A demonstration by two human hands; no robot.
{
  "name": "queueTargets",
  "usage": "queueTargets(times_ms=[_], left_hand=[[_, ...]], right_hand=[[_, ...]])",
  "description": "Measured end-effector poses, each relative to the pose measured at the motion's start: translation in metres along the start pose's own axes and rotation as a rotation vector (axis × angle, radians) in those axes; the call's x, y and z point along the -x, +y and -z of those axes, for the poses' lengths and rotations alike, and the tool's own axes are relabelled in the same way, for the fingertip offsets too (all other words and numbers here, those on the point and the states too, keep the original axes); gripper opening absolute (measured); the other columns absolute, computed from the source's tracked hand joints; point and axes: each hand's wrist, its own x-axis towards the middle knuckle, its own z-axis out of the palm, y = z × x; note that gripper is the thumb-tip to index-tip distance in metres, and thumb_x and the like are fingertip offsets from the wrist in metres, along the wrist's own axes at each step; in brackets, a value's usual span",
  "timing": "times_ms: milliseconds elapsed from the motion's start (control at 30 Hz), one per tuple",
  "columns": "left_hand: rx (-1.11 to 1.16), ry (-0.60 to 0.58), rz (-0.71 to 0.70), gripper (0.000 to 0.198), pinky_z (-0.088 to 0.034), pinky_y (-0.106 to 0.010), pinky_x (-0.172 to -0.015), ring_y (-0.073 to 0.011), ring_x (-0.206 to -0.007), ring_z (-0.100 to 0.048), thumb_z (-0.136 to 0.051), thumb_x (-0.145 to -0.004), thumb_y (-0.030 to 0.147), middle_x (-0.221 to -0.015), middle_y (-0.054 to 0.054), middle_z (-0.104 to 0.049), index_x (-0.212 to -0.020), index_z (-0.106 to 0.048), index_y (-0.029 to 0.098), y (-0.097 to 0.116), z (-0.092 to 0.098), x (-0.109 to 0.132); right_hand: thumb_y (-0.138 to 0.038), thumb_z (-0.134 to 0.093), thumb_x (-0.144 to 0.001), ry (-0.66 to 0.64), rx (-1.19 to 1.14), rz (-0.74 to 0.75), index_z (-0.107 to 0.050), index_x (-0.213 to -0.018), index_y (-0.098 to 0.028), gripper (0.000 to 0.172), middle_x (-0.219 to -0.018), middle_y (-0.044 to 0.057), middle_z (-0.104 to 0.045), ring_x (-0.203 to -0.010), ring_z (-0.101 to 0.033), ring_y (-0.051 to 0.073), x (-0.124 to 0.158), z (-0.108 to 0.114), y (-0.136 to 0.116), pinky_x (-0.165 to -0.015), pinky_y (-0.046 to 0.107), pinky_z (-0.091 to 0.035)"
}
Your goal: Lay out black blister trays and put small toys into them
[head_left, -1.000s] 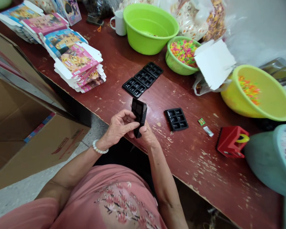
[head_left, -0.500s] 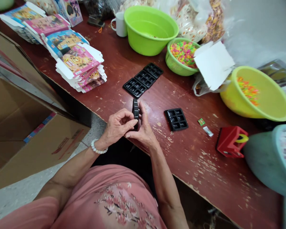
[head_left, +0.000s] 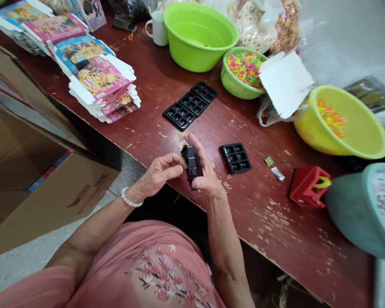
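A black plastic tray [head_left: 191, 161] stands on edge above the table's front edge, its narrow side towards me. My right hand [head_left: 207, 171] grips it, thumb at the near end and fingers along the right face. Just left of it is my left hand [head_left: 163, 172], wearing a beaded bracelet; its fingers are bent, the fingertips at the tray's left side, the thumb apart from it. Another black tray with six compartments [head_left: 235, 158] lies to the right. Farther back, several black trays [head_left: 190, 105] lie in a row. Whether the held tray is one or a nested stack, I cannot tell.
Stacked printed boxes [head_left: 99, 79] stand at left. A green basin [head_left: 200, 38], a green basket [head_left: 244, 72] of colourful pieces, a yellow basin [head_left: 346, 124] and a blue-grey tub [head_left: 356, 214] line the back and right. A red tape dispenser [head_left: 308, 187] and two small packets [head_left: 268, 161] lie nearer. A cardboard box [head_left: 67, 192] is at lower left.
The tray has moved slightly right and nearer to me in my right hand, and has turned a little. My left thumb has come off it.
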Motion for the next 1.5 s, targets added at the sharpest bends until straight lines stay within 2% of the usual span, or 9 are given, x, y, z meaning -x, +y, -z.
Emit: queueTargets(times_ms=[133, 367, 467, 667, 933, 1100, 1200, 1333, 1500], left_hand=[[0.086, 0.14, 0.032, 0.031, -0.051, -0.018, -0.063, -0.0085, -0.064, -0.06, -0.094, -0.076, 0.034, -0.072, 0.002, -0.065, -0.077, -0.069, 0.015, 0.004, -0.001, -0.003], [0.164, 0.17, 0.153, 0.041, -0.055, -0.019, -0.057, -0.0098, -0.059, -0.063, -0.101, -0.061, 0.033, -0.069, 0.002, -0.066, -0.076, -0.068, 0.015, 0.004, -0.006, -0.006], [0.174, 0.167, 0.166, 0.04, -0.055, -0.019, -0.055, -0.0097, -0.056, -0.063, -0.101, -0.062, 0.032, -0.069, 0.002, -0.066, -0.076, -0.068, 0.014, 0.002, -0.006, -0.005], [0.167, 0.163, 0.16, 0.04, -0.057, -0.022, -0.055, -0.0103, -0.056, -0.063, -0.101, -0.063, 0.034, -0.069, 0.002, -0.066, -0.075, -0.068, 0.014, 0.002, -0.008, -0.002], [0.162, 0.176, 0.13, 0.038, -0.059, -0.022, -0.058, -0.0101, -0.059, -0.064, -0.1, -0.063, 0.033, -0.072, 0.002, -0.067, -0.078, -0.07, 0.015, -0.002, -0.013, 0.002], [0.11, 0.2, 0.109, 0.036, -0.058, -0.022, -0.061, -0.0103, -0.061, -0.064, -0.098, -0.067, 0.035, -0.075, 0.001, -0.068, -0.082, -0.071, 0.016, -0.005, -0.016, 0.004], [0.045, 0.216, 0.042, 0.031, -0.056, -0.021, -0.064, -0.0104, -0.066, -0.064, -0.095, -0.071, 0.034, -0.078, 0.0, -0.07, -0.083, -0.072, 0.017, -0.005, -0.018, 0.006], [-0.097, 0.206, -0.029, 0.027, -0.052, -0.02, -0.065, -0.0099, -0.068, -0.06, -0.093, -0.072, 0.03, -0.078, 0.001, -0.067, -0.081, -0.07, 0.017, 0.003, -0.013, 0.007], [-0.184, 0.057, 0.043, 0.02, -0.048, -0.021, -0.064, -0.0096, -0.066, -0.055, -0.085, -0.081, 0.027, -0.076, 0.001, -0.063, -0.08, -0.069, 0.016, 0.008, 0.005, 0.003]], right_hand=[[-0.086, -0.087, -0.049, -0.041, 0.119, 0.035, -0.044, -0.159, -0.039, 0.128, -0.172, 0.003, -0.03, -0.158, -0.026, 0.04, -0.001, -0.001, 0.006, -0.132, 0.061, -0.019], [-0.096, -0.078, -0.047, -0.004, -0.014, -0.014, -0.046, -0.158, -0.036, 0.131, -0.166, 0.007, -0.038, -0.157, -0.03, 0.04, 0.005, -0.015, 0.004, -0.132, 0.062, -0.02], [-0.099, -0.075, -0.046, 0.015, -0.064, -0.044, -0.045, -0.159, -0.035, 0.133, -0.165, 0.007, -0.041, -0.158, -0.029, 0.039, 0.005, -0.021, -0.003, -0.132, 0.06, -0.021], [-0.101, -0.07, -0.049, 0.074, -0.113, -0.03, -0.043, -0.159, -0.034, 0.133, -0.148, 0.007, -0.057, -0.154, -0.035, 0.036, 0.008, -0.027, -0.004, -0.13, 0.059, -0.028], [-0.104, -0.065, -0.053, 0.142, -0.127, -0.013, -0.043, -0.158, -0.034, 0.128, -0.156, 0.008, -0.052, -0.152, -0.037, 0.034, 0.011, -0.029, 0.001, -0.128, 0.055, -0.033], [-0.102, -0.07, -0.048, 0.161, -0.089, -0.006, -0.041, -0.159, -0.033, 0.133, -0.168, 0.007, -0.037, -0.152, -0.037, 0.036, 0.012, -0.028, 0.004, -0.125, 0.054, -0.037], [-0.107, -0.063, -0.047, 0.162, 0.006, -0.01, -0.036, -0.161, -0.035, 0.137, -0.167, 0.007, -0.038, -0.152, -0.038, 0.037, 0.012, -0.026, 0.007, -0.123, 0.055, -0.041], [-0.107, -0.054, -0.059, 0.155, 0.175, -0.022, -0.034, -0.164, -0.034, 0.128, -0.164, 0.008, -0.041, -0.153, -0.036, 0.037, 0.013, -0.021, 0.008, -0.126, 0.058, -0.035], [-0.096, -0.062, -0.071, 0.133, 0.329, 0.07, -0.049, -0.155, -0.035, 0.105, -0.172, 0.006, -0.03, -0.161, -0.023, 0.035, 0.009, -0.012, 0.004, -0.131, 0.059, -0.021]])
